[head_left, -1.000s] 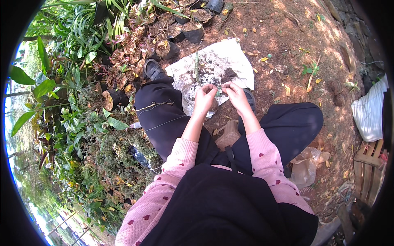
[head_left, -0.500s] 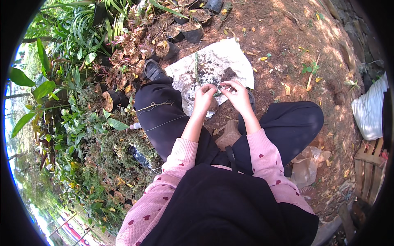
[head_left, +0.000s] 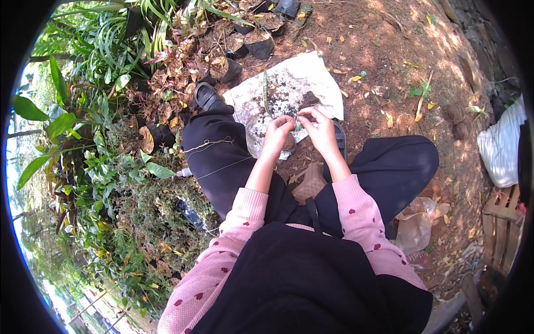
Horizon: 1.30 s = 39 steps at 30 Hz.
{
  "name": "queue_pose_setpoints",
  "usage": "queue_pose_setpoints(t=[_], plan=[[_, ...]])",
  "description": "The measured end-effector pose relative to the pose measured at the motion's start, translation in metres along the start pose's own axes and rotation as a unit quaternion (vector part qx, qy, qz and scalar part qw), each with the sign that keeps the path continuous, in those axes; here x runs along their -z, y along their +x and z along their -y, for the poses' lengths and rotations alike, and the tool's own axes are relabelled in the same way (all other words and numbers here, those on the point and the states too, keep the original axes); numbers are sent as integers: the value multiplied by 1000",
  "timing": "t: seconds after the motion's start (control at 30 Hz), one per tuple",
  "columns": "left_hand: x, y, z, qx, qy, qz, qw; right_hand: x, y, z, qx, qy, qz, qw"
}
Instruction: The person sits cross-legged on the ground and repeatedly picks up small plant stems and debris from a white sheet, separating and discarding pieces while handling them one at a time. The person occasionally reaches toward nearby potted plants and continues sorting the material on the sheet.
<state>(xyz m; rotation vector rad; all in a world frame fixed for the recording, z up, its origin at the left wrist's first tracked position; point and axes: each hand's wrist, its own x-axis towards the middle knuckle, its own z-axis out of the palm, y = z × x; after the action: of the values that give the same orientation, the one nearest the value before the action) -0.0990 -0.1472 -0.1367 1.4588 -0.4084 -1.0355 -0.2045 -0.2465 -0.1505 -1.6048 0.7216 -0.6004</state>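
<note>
My left hand (head_left: 278,133) and my right hand (head_left: 318,131) meet over a white cloth or sack (head_left: 317,72), fingertips nearly touching. Both are closed in a pinch. Whatever they pinch is too small or hidden to name. Just under them, partly covered by my left hand, is a brown rounded lump (head_left: 290,143). A small green bit shows between the hands. Beyond my left hand lies a long, mottled green strip (head_left: 266,92), perhaps a stem. Dark soil (head_left: 283,83) is scattered over the cloth, with a dark brown clump (head_left: 310,99) past my right hand.
Loose threads (head_left: 208,143) lie across my left thigh. Potted plants in black bags (head_left: 260,45) and dense greenery (head_left: 111,167) crowd the left. To the right are a plastic bag (head_left: 414,228), a wooden crate (head_left: 500,222) and a white sack (head_left: 500,150).
The fingers have shifted slightly, with my left fingertips a little nearer the right ones. The cloth and the things on it stay in place.
</note>
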Motion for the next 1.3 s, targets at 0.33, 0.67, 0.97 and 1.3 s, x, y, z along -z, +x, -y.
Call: queue_pose_setpoints(t=[0.33, 0.67, 0.97, 1.3], plan=[[-2, 0, -1, 5, 12, 12, 1000, 2, 3, 3, -124, 265, 8, 956], [-8, -1, -6, 30, 36, -3, 999, 5, 1, 4, -122, 271, 3, 955], [-8, 1, -1, 2, 57, 7, 998, 5, 1, 2, -120, 259, -7, 958], [-10, 3, 2, 12, 76, 2, 997, 6, 2, 4, -122, 265, -10, 957]])
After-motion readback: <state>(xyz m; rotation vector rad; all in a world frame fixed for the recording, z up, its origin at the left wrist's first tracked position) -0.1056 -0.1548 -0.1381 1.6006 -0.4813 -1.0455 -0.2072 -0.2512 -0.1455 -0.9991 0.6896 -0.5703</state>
